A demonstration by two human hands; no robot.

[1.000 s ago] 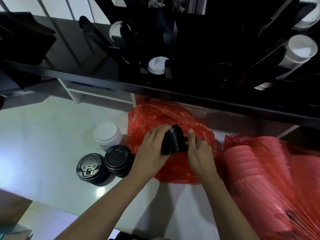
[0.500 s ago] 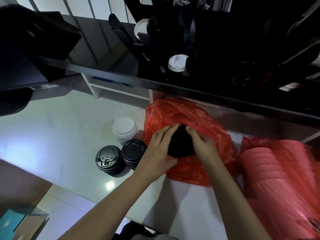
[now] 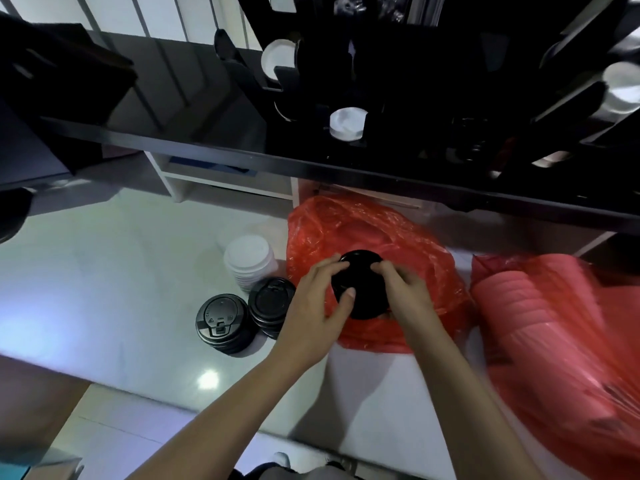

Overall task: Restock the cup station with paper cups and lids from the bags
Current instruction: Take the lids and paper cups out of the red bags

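Both hands hold a stack of black lids [image 3: 362, 289] over a red plastic bag [image 3: 349, 223] on the white counter. My left hand [image 3: 317, 306] grips its left side, thumb on the front. My right hand [image 3: 403, 292] grips its right side with curled fingers. The stack's top faces me. Left of the bag stand two stacks of black lids [image 3: 221, 322] [image 3: 272, 303] and a stack of white lids [image 3: 249, 263]. A second red bag [image 3: 561, 341] at the right holds stacked cups. The black cup station [image 3: 381, 98] above holds white lids [image 3: 347, 123] and white cups [image 3: 623, 86].
The dark shelf edge [image 3: 242, 155] runs across above the counter [image 3: 104, 271]. A black object [image 3: 52, 81] sits at the upper left. White shelving [image 3: 214, 178] shows under the shelf. The floor [image 3: 114, 427] lies below the counter's front edge.
The lid stack was on its side between my hands; now it is turned upright with its top facing me. The view has shifted so things sit further right.
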